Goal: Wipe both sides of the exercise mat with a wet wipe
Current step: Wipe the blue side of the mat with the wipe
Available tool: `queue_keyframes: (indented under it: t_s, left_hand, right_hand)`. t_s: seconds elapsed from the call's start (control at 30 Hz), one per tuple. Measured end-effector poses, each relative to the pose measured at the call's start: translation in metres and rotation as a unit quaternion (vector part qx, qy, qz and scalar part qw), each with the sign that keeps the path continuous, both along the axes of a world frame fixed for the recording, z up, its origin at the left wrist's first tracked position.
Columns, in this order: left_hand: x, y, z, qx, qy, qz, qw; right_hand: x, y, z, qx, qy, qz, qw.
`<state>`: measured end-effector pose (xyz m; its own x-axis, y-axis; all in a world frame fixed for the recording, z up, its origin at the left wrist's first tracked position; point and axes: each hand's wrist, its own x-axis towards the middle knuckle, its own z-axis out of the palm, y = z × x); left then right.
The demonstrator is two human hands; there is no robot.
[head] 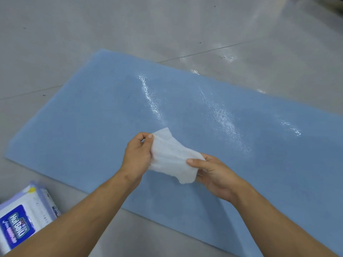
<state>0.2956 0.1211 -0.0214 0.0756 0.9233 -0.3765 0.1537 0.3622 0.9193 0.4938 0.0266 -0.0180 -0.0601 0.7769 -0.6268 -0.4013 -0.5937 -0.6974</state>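
View: the scene is seen from the head camera, looking down over two bare forearms.
Floor: a grey, glossy tiled floor is shown, crossed by thin joint lines, with glare at the upper right.
Mat: a flat, rectangular, light-blue foam exercise mat is laid out on the floor. It runs diagonally from the upper left to the lower right, where it is cut off by the frame edge.
Mat surface: shiny wet streaks are seen across the middle and right part of the exercise mat. The left part looks matt.
Wipe: a crumpled white fabric wet wipe is held up over the near half of the exercise mat, stretched between the two hands.
Left hand: the left hand is curled. The upper corner of the wet wipe is pinched between its thumb and forefinger.
Right hand: the right hand is turned palm up beneath the lower end of the wet wipe. The cloth is clamped by the thumb against loosely curled fingers.
Pack: a white and purple-blue soft plastic pack of wipes is seen lying on the floor at the lower left. It is near the near edge of the exercise mat without touching it. It is partly cut off by the frame, and its print is blurred.
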Motion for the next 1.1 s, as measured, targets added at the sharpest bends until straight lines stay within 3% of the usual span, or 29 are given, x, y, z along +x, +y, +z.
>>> queue_keyframes:
  t_s: [0.17, 0.27, 0.37, 0.47, 0.53, 0.6, 0.67, 0.77, 0.83, 0.93, 1.0, 1.1]
  left_hand:
    - [-0.002, -0.005, -0.014, -0.1, -0.018, 0.055, 0.993]
    - [0.001, -0.011, -0.018, -0.113, -0.012, 0.05, 0.992]
    - [0.008, -0.014, -0.014, -0.115, -0.04, 0.042, 0.992]
    - [0.02, -0.019, -0.005, -0.027, -0.019, 0.02, 0.999]
    - [0.028, -0.024, -0.002, 0.084, 0.032, -0.044, 0.995]
    - [0.037, -0.031, 0.003, 0.16, 0.066, -0.126, 0.977]
    - [0.046, -0.038, 0.007, 0.182, 0.068, -0.195, 0.961]
    - [0.053, -0.04, 0.009, 0.109, 0.03, -0.267, 0.957]
    - [0.05, -0.037, 0.009, 0.026, -0.034, -0.299, 0.953]
    - [0.042, -0.03, 0.004, 0.04, -0.057, -0.302, 0.951]
    - [0.034, -0.018, -0.009, 0.105, 0.036, -0.293, 0.95]
    - [0.017, 0.01, -0.037, 0.229, 0.222, -0.316, 0.894]
  right_hand:
    - [-0.006, 0.0, -0.008, -0.02, 0.026, -0.142, 0.989]
    - [-0.013, 0.003, -0.01, -0.029, -0.04, -0.209, 0.977]
    - [-0.022, 0.008, -0.014, -0.034, -0.171, -0.201, 0.964]
    - [-0.026, 0.013, -0.01, -0.025, -0.306, -0.183, 0.934]
    - [-0.027, 0.015, -0.005, -0.006, -0.317, -0.177, 0.932]
    - [-0.03, 0.017, -0.003, 0.005, -0.263, -0.173, 0.949]
    - [-0.032, 0.019, -0.001, 0.002, -0.132, -0.192, 0.972]
    - [-0.022, 0.017, 0.005, -0.037, 0.093, -0.214, 0.972]
    - [-0.009, 0.012, -0.001, -0.042, 0.111, -0.206, 0.971]
    - [0.007, 0.005, -0.026, -0.058, 0.023, -0.234, 0.97]
    - [0.021, 0.003, -0.038, -0.079, -0.123, -0.272, 0.951]
    - [0.042, 0.009, -0.041, -0.065, -0.328, -0.263, 0.905]
